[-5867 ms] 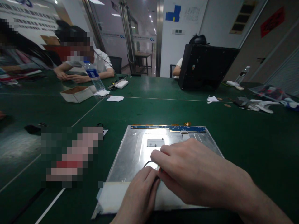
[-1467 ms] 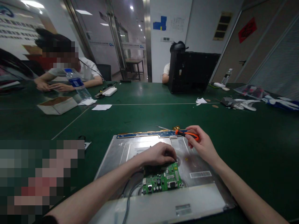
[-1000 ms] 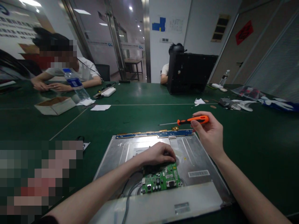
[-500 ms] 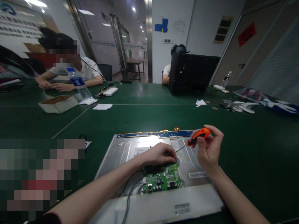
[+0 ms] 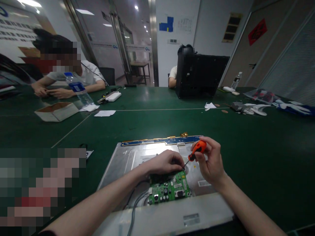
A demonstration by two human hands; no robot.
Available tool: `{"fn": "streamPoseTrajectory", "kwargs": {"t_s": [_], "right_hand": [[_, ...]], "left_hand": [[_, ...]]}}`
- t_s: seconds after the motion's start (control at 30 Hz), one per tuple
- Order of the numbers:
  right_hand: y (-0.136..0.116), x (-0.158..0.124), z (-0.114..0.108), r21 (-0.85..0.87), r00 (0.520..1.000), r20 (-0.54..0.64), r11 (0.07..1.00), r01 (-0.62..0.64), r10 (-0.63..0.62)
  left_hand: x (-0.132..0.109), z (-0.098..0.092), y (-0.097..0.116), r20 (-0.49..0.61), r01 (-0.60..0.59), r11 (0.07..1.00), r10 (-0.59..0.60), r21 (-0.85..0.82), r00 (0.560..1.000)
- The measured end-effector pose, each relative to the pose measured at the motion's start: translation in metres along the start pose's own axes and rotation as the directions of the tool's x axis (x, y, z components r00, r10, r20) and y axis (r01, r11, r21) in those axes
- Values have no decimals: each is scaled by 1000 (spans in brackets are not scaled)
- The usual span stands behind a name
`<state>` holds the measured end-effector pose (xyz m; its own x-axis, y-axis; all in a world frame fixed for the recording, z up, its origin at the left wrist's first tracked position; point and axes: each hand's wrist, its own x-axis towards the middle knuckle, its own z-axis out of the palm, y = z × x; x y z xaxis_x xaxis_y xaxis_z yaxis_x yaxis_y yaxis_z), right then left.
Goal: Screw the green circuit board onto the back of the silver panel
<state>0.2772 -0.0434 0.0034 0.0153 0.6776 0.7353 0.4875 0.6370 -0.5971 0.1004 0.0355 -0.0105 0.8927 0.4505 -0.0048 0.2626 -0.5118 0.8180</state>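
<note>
A green circuit board [image 5: 169, 188] lies on the metal back of a display panel [image 5: 135, 152]. My right hand [image 5: 211, 160] grips an orange and black screwdriver [image 5: 199, 147], tilted so that its tip points down at the board's upper right corner. At that same corner, the fingertips of my left hand [image 5: 168, 161] are pinched together; whatever they hold is too small or hidden to make out. Grey cables [image 5: 137, 203] run from the board's left side. Along the panel's far edge sits a blue circuit strip [image 5: 152, 141].
Across the green table [image 5: 137, 124] stand a white open box [image 5: 57, 113], a tilted water bottle [image 5: 78, 90] and a black monitor [image 5: 200, 77]. Two people sit on the far side. Gloves [image 5: 253, 108] and a plastic bag [image 5: 261, 96] lie at the right.
My right hand has moved left and slightly down, bringing the screwdriver tip to the board's corner at a steeper angle. My left hand has stayed at that corner.
</note>
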Motion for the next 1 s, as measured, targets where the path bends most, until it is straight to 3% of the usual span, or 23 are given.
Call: {"fn": "streamPoseTrajectory", "kwargs": {"t_s": [0.37, 0.57, 1.0], "right_hand": [[-2, 2, -2, -94, 998, 45, 995, 40, -36], [-6, 3, -4, -104, 987, 134, 989, 104, -89], [1, 2, -2, -235, 980, 63, 952, 197, -188]], "left_hand": [[0, 0, -3, 11, 0, 1000, 1, -5, 1000], [-1, -1, -2, 11, -34, 999, 34, 5, 999], [0, 0, -5, 14, -43, 999, 43, -17, 999]]}}
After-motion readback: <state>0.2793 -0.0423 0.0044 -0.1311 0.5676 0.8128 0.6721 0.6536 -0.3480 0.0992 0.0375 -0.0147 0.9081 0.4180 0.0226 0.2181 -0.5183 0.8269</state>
